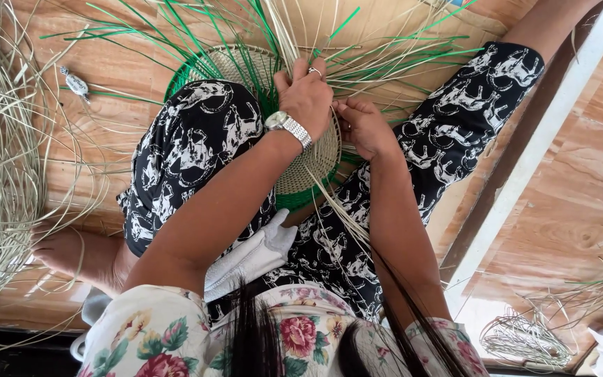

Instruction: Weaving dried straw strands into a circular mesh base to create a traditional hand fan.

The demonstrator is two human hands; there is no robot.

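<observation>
Head view: round woven basket [301, 174] on lap, centre frame. Left hand [306, 98] clamps pale strands [284, 31] running toward 12 o'clock; right hand [366, 127] pinches weave at 3 o'clock, nearer rim.

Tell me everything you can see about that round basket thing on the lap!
The basket is a round, half-woven piece, tan in the middle with a bright green rim. It looks made of thin plant strips. Loose tan and green strips fan out from its edge, not yet woven in. It rests tilted on the person's lap, between the knees. The left hand presses on its top, and the right hand pinches strips beside it.
</observation>
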